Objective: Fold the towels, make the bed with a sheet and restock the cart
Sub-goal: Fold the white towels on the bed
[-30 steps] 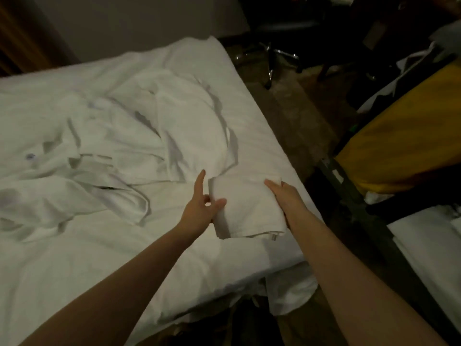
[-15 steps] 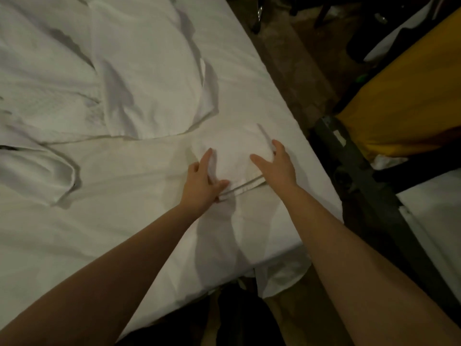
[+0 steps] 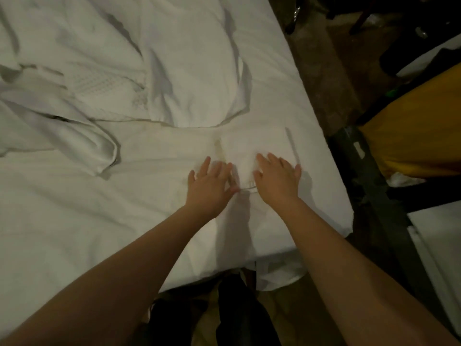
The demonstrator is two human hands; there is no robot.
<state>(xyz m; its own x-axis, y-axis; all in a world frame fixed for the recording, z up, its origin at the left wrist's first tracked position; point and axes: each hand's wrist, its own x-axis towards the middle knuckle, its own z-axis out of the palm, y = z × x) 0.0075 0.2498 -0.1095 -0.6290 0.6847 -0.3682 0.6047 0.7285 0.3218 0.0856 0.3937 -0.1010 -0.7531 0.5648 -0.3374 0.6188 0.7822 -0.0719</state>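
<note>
Folded towel (image 3: 259,146), just lowered onto bed (image 3: 74,221); left hand (image 3: 210,186) and right hand (image 3: 277,181) press it open-palmed; fold likely complete.

To my right runs a brown, mottled floor (image 3: 321,78). At its far end I see a shiny chair leg (image 3: 295,15) and a darker furniture leg (image 3: 359,23). A small green spot (image 3: 393,92) shows farther right; I cannot tell what it is. Directly below me lies something dark (image 3: 239,310), too dim to make out.
</note>
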